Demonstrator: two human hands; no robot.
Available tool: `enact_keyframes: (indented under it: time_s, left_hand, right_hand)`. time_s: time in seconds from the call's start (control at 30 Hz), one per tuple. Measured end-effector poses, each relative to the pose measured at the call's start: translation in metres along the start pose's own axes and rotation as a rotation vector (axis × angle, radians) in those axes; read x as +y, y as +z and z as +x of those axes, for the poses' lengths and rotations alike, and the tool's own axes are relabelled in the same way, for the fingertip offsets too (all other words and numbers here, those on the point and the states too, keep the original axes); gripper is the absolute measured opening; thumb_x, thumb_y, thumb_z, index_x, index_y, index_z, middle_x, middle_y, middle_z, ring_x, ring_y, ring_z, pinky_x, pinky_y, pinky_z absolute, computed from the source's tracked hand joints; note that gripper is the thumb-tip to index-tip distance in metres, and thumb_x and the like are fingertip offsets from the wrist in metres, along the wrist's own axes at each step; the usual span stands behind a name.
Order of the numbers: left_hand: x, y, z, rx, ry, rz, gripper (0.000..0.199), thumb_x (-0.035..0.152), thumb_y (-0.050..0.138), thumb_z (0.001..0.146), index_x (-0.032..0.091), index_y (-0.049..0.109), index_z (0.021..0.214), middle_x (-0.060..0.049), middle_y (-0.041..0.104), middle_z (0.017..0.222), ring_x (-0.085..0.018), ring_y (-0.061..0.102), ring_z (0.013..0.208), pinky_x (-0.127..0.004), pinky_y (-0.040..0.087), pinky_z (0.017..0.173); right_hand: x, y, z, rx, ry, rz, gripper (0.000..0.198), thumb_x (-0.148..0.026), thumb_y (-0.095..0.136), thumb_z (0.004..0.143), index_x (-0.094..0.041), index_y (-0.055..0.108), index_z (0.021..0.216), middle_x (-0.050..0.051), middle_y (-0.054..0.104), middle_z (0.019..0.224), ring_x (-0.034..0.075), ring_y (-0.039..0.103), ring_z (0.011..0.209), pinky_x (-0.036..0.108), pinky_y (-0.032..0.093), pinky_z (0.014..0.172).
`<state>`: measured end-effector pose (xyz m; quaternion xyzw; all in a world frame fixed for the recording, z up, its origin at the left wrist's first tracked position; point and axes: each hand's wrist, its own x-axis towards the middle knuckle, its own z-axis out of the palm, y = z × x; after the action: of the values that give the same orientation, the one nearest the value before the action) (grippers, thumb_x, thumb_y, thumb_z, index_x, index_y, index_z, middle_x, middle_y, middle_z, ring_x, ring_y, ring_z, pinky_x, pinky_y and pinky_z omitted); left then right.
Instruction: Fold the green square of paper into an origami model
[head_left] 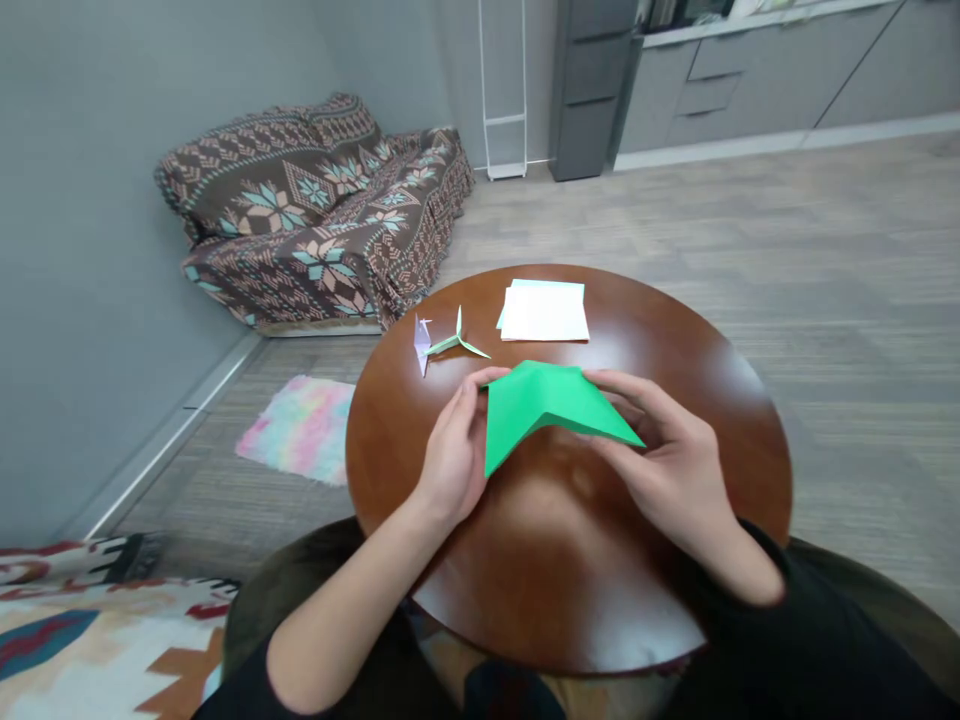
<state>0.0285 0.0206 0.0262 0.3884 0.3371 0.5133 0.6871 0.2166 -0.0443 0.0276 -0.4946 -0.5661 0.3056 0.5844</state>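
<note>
A folded sheet of green paper (546, 393) is held above the round table, bent along a middle crease with its two lower points hanging toward me. My left hand (457, 450) grips its left side, thumb near the upper left corner and the other fingers partly behind it. On the opposite side my right hand (671, 450) pinches the paper, with fingers along the top edge and the thumb below. Beyond the left hand stand a pale green folded paper figure (457, 340) and a small purple folded paper figure (422, 345).
White and pale blue sheets (545, 312) lie stacked at the far side of the brown round table (720, 400). A sofa with a patterned cover (330, 210) stands at the back left, a pastel fluffy rug (304, 430) on the floor. Grey cabinets (720, 90) line the back right.
</note>
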Motion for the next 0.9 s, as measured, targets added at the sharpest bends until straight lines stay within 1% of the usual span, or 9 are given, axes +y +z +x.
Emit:
enact_keyframes:
  time_s: [0.07, 0.17, 0.27, 0.33, 0.4, 0.53, 0.67, 0.8, 0.9]
  left_hand:
    - [-0.002, -0.001, 0.001, 0.026, 0.028, 0.013, 0.027, 0.045, 0.061, 0.099, 0.021, 0.071, 0.106, -0.005, 0.076, 0.112, -0.019, 0.069, 0.102, -0.029, 0.054, 0.093]
    - [-0.003, -0.003, 0.002, 0.006, 0.028, -0.042, 0.019, 0.039, 0.070, 0.094, 0.021, 0.072, 0.100, -0.002, 0.075, 0.100, -0.015, 0.069, 0.089, -0.025, 0.056, 0.083]
    - [-0.002, -0.004, 0.002, -0.029, 0.034, -0.097, 0.015, 0.034, 0.078, 0.088, 0.021, 0.074, 0.095, 0.000, 0.073, 0.092, -0.012, 0.068, 0.081, -0.023, 0.057, 0.077]
    - [0.000, -0.005, 0.002, -0.049, 0.045, -0.109, 0.015, 0.031, 0.083, 0.084, 0.021, 0.074, 0.091, 0.000, 0.073, 0.090, -0.011, 0.067, 0.078, -0.022, 0.058, 0.074]
    - [0.002, -0.004, 0.002, -0.070, 0.044, -0.120, 0.017, 0.029, 0.087, 0.079, 0.021, 0.076, 0.088, 0.001, 0.072, 0.086, -0.011, 0.067, 0.075, -0.022, 0.059, 0.073]
    - [0.006, -0.003, 0.000, -0.120, -0.002, -0.142, 0.019, 0.023, 0.091, 0.072, 0.020, 0.079, 0.087, 0.000, 0.074, 0.083, -0.011, 0.069, 0.073, -0.022, 0.061, 0.072]
    - [0.009, -0.006, -0.003, -0.180, -0.099, -0.195, 0.021, 0.026, 0.092, 0.071, 0.021, 0.081, 0.089, -0.001, 0.076, 0.081, -0.012, 0.071, 0.072, -0.022, 0.062, 0.070]
    - [0.012, -0.007, -0.005, -0.174, -0.120, -0.207, 0.023, 0.035, 0.092, 0.072, 0.020, 0.082, 0.087, -0.001, 0.075, 0.075, -0.011, 0.067, 0.065, -0.021, 0.059, 0.064]
    - [0.014, -0.005, -0.006, -0.168, -0.120, -0.218, 0.024, 0.034, 0.091, 0.072, 0.021, 0.082, 0.090, -0.001, 0.076, 0.080, -0.012, 0.068, 0.071, -0.022, 0.059, 0.069]
  right_hand:
    - [-0.001, -0.001, 0.000, -0.010, -0.003, -0.043, 0.043, -0.028, 0.080, 0.088, -0.027, 0.069, 0.129, 0.007, 0.074, 0.132, 0.031, 0.070, 0.122, 0.043, 0.060, 0.103]
    - [-0.002, -0.002, 0.001, -0.033, -0.046, -0.152, 0.048, -0.028, 0.078, 0.089, -0.027, 0.066, 0.136, 0.007, 0.071, 0.138, 0.032, 0.069, 0.124, 0.044, 0.059, 0.105]
    - [0.000, -0.005, 0.002, -0.078, -0.166, -0.269, 0.055, -0.024, 0.075, 0.091, -0.028, 0.062, 0.145, 0.007, 0.067, 0.145, 0.031, 0.067, 0.129, 0.044, 0.055, 0.111]
    - [0.003, -0.007, 0.003, -0.092, -0.254, -0.317, 0.054, -0.020, 0.073, 0.092, -0.029, 0.063, 0.145, 0.006, 0.064, 0.148, 0.030, 0.065, 0.132, 0.045, 0.052, 0.115]
    - [0.006, -0.008, 0.004, -0.078, -0.328, -0.346, 0.051, -0.017, 0.072, 0.093, -0.028, 0.066, 0.142, 0.007, 0.065, 0.148, 0.030, 0.065, 0.132, 0.045, 0.052, 0.115]
    - [0.007, -0.010, 0.004, -0.048, -0.418, -0.343, 0.050, -0.013, 0.072, 0.092, -0.027, 0.068, 0.140, 0.011, 0.067, 0.144, 0.027, 0.068, 0.128, 0.041, 0.056, 0.109]
    - [0.003, -0.013, 0.004, -0.065, -0.472, -0.284, 0.056, -0.008, 0.070, 0.092, -0.031, 0.066, 0.143, 0.009, 0.065, 0.147, 0.026, 0.067, 0.129, 0.039, 0.056, 0.107]
    - [0.003, -0.015, 0.005, -0.098, -0.506, -0.267, 0.060, -0.007, 0.071, 0.092, -0.034, 0.064, 0.145, 0.008, 0.058, 0.154, 0.027, 0.064, 0.133, 0.041, 0.054, 0.110]
    - [0.004, -0.016, 0.006, -0.116, -0.538, -0.286, 0.062, -0.006, 0.070, 0.092, -0.036, 0.063, 0.146, 0.006, 0.057, 0.156, 0.026, 0.064, 0.133, 0.039, 0.056, 0.108]
